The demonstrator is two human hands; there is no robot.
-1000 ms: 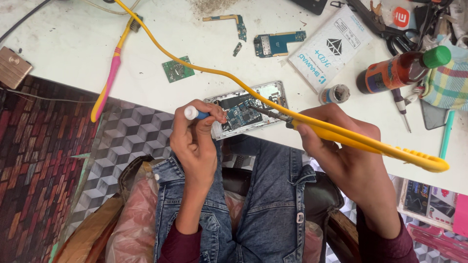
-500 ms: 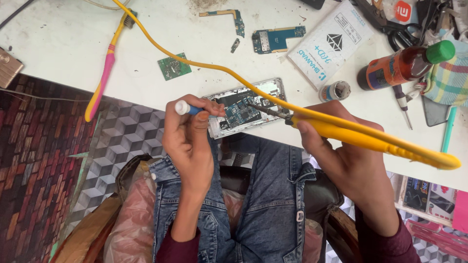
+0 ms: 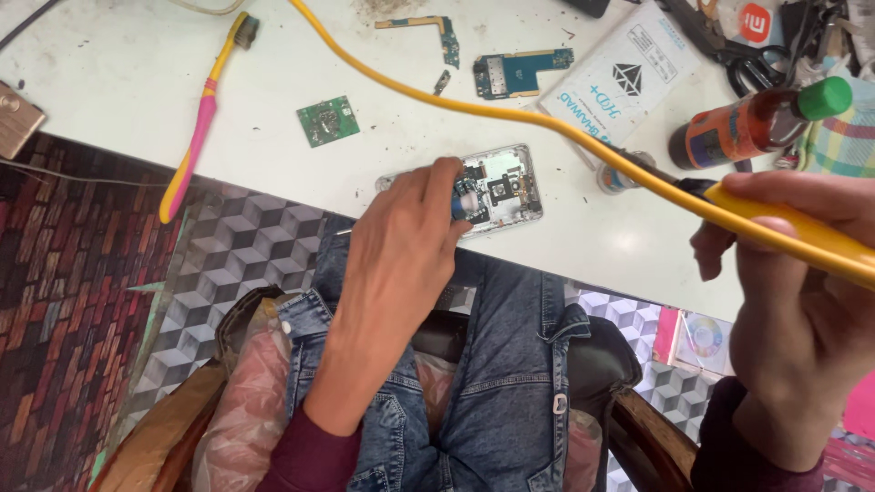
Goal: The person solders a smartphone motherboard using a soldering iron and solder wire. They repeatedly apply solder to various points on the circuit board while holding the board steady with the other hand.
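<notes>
An opened phone [image 3: 499, 189] with bare circuitry lies on the white table [image 3: 109, 109] near its front edge. My left hand [image 3: 401, 246] rests over the phone's left half, fingers pinched on a small blue-tipped tool [image 3: 456, 206] that touches the board. My right hand [image 3: 793, 292] is raised to the right of the phone and grips a yellow soldering iron [image 3: 784, 228], whose dark tip [image 3: 652, 173] hangs clear of the phone. Its yellow cord [image 3: 437, 87] runs across the table to the top edge.
A pink and yellow toothbrush [image 3: 196, 118], a green circuit board [image 3: 327, 120], a blue circuit board [image 3: 519, 71], a white booklet [image 3: 620, 82], an orange bottle with a green cap [image 3: 756, 123], a small round tin [image 3: 612, 178] and black scissors [image 3: 729, 46] lie on the table.
My right hand has lifted the soldering iron away from the phone to the right. My left hand has slid forward onto the phone with the small tool.
</notes>
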